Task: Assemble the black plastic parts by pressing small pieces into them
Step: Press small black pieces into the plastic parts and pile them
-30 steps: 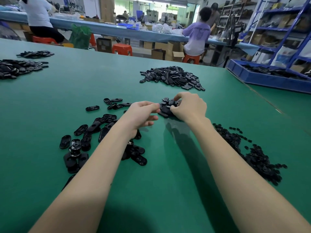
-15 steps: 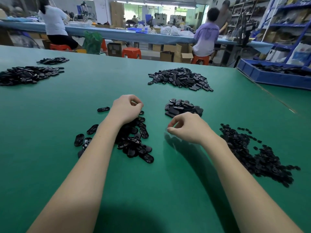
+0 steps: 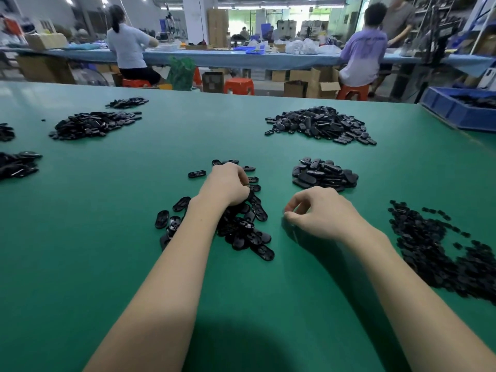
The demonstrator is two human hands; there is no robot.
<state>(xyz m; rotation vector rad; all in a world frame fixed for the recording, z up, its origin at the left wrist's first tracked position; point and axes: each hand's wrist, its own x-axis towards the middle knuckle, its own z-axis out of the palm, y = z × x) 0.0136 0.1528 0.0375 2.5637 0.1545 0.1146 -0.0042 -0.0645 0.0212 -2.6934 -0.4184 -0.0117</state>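
My left hand (image 3: 228, 185) lies on a loose heap of black oval shells (image 3: 245, 232) at table centre, and its curled fingers close round one oval shell at the heap's far edge. My right hand (image 3: 319, 212) hovers just right of that heap, fingers loosely curled, thumb and forefinger slightly apart, with nothing visible between them. A neat small pile of closed oval parts (image 3: 324, 174) sits beyond the right hand. To the right of my right forearm spreads a scatter of small black pieces (image 3: 434, 251).
A bigger pile of black parts (image 3: 319, 124) lies farther back, and more piles (image 3: 94, 124) are at the left on the green table (image 3: 107, 237). A blue bin (image 3: 456, 111) stands at the far right. People sit at a bench beyond.
Both hands left the small pile of closed parts. My left hand moved onto the oval shell heap and curled into it; my right hand drew back toward me.
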